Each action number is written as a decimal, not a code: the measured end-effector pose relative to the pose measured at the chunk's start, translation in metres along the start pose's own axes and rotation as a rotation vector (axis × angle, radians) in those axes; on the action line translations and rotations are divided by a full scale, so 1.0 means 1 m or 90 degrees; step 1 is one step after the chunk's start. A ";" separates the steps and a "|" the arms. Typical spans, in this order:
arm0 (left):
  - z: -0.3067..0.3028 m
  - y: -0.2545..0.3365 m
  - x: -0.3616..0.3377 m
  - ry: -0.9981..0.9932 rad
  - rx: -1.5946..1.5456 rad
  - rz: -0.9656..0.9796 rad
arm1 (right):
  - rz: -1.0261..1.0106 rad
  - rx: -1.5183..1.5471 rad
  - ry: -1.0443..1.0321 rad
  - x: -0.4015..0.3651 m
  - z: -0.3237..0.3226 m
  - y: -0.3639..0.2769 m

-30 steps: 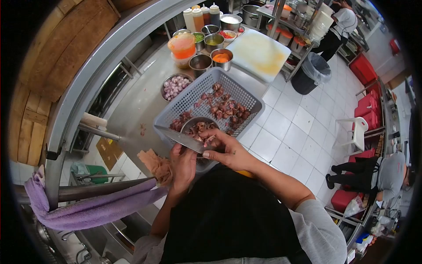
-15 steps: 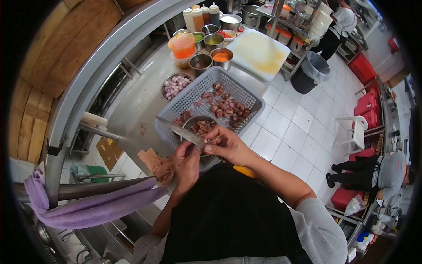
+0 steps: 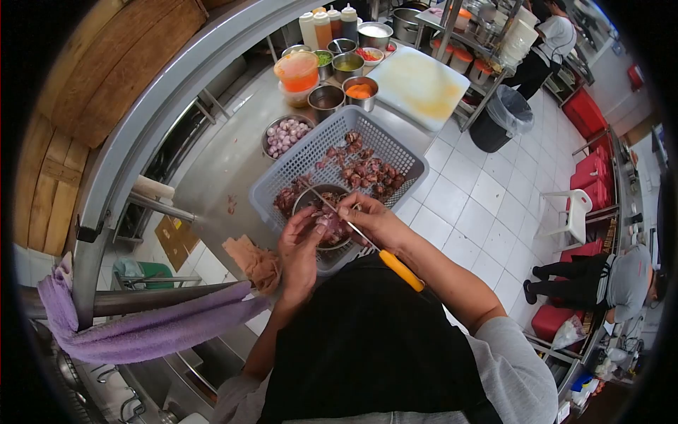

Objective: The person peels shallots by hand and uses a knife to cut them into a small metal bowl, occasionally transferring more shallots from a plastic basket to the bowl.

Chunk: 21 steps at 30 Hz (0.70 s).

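Note:
My left hand (image 3: 300,251) is closed around a purplish shallot (image 3: 329,227), held over a metal bowl (image 3: 299,203) with loose skins in it. My right hand (image 3: 378,225) grips a knife by its blade, fingers close to the shallot. The knife's yellow handle (image 3: 401,271) sticks out below that hand, toward my apron, and the thin blade points up and to the left. The bowl sits inside a grey perforated plastic basket (image 3: 286,168), where unpeeled shallots (image 3: 371,173) lie in clusters. Just beyond the basket's left side stands a bowl of peeled shallots (image 3: 288,136).
Metal pots, an orange-filled tub (image 3: 296,71) and squeeze bottles (image 3: 335,25) stand at the back, beside a white cutting board (image 3: 417,86). A crumpled cloth (image 3: 252,263) lies left of my hands; a purple towel (image 3: 155,328) hangs nearby. Two people work farther off.
The knife has turned: its blade now lies steeper and edge-on, and more of the yellow handle shows. My hands have parted slightly, bringing the shallot and the bowl beneath into view.

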<state>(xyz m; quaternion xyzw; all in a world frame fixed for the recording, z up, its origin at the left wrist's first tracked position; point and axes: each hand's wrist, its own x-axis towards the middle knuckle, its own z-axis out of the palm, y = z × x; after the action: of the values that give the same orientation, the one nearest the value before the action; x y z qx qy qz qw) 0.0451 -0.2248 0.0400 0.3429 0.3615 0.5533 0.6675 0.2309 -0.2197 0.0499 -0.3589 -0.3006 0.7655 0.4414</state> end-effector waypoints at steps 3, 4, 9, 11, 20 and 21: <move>-0.007 0.001 0.002 0.032 0.076 0.046 | 0.013 -0.084 0.050 0.005 -0.010 0.003; -0.014 -0.002 0.004 0.020 0.066 0.058 | 0.030 -0.148 0.079 0.007 -0.013 0.007; -0.021 0.000 0.004 0.004 0.091 0.040 | 0.024 -0.166 0.077 -0.005 -0.001 0.007; -0.018 0.000 0.005 0.015 0.068 0.028 | -0.078 -0.161 0.036 -0.013 0.013 -0.001; 0.000 0.013 -0.002 0.031 0.018 0.028 | -0.182 -0.335 -0.033 -0.024 0.030 -0.004; 0.000 0.013 -0.003 0.031 0.018 0.028 | -0.209 -0.337 -0.036 -0.023 0.029 -0.003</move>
<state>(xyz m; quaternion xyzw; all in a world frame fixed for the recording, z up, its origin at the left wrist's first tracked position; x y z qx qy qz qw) 0.0380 -0.2252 0.0516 0.3464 0.3780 0.5710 0.6412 0.2162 -0.2428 0.0752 -0.3868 -0.5557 0.5887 0.4416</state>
